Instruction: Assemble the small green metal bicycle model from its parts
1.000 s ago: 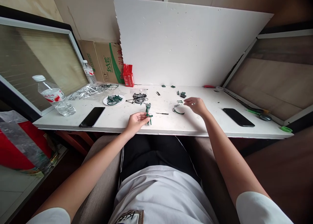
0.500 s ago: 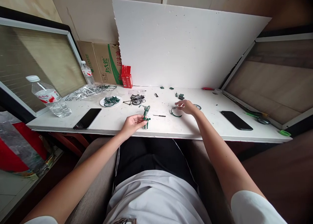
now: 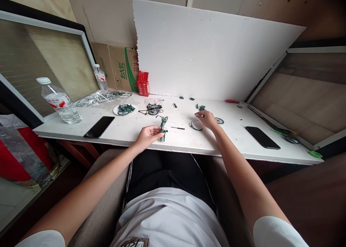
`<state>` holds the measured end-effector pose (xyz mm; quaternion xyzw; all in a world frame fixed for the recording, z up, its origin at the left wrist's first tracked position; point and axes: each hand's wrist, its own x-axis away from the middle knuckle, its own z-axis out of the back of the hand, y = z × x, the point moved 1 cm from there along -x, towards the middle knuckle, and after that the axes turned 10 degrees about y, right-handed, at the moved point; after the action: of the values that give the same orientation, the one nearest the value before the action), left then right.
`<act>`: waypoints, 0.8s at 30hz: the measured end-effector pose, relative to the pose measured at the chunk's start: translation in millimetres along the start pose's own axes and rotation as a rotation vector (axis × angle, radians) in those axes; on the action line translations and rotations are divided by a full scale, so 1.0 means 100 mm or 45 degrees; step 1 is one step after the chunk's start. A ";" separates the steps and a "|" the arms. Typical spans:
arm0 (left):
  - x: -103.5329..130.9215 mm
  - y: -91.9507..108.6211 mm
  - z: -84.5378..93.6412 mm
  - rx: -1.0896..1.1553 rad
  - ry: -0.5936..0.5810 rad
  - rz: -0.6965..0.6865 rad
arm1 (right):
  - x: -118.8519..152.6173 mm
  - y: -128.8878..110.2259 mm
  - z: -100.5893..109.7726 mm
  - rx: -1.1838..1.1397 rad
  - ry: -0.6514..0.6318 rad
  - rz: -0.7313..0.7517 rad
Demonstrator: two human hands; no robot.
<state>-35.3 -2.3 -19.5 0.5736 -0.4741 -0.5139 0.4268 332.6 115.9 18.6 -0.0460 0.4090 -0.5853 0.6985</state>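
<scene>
My left hand (image 3: 150, 134) is closed on a green model bicycle frame (image 3: 164, 123), held upright near the table's front edge. To the right, my right hand (image 3: 205, 118) has its fingers pinched together just above a curved green part (image 3: 196, 127); whatever is between the fingertips is too small to name. A spoked wheel (image 3: 219, 120) lies just beyond the right hand. Between the hands lies a thin dark tool (image 3: 177, 128). Small dark green pieces (image 3: 201, 107) sit behind the right hand.
On the white table (image 3: 127, 131) are a plate (image 3: 133, 112) of green parts, black bicycle parts (image 3: 153, 109), two phones (image 3: 99, 127) (image 3: 262, 137) and bottles (image 3: 62, 104). A red box (image 3: 143, 84) and a white board (image 3: 213, 52) stand at the back.
The view has shifted slightly. My right hand's fingers have drawn together and lifted a little near the curved part. My left hand keeps its hold on the green frame.
</scene>
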 end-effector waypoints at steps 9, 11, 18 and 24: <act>0.00 0.00 0.01 0.009 0.004 -0.019 | 0.19 -0.12 0.09 -0.372 0.054 -0.365; 0.00 0.00 0.00 0.009 0.007 -0.015 | 0.23 -0.18 0.13 -0.401 0.018 -0.417; -0.01 -0.02 0.00 0.004 0.029 -0.017 | 0.30 -0.50 0.00 -0.846 -0.056 -0.425; 0.00 -0.03 -0.01 0.034 0.061 -0.050 | 0.66 -1.03 -0.36 -0.859 0.078 -0.132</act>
<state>-33.9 -1.7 -22.4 0.6005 -0.4594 -0.5019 0.4201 228.6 42.4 16.4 -0.2776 0.5975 -0.4531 0.6006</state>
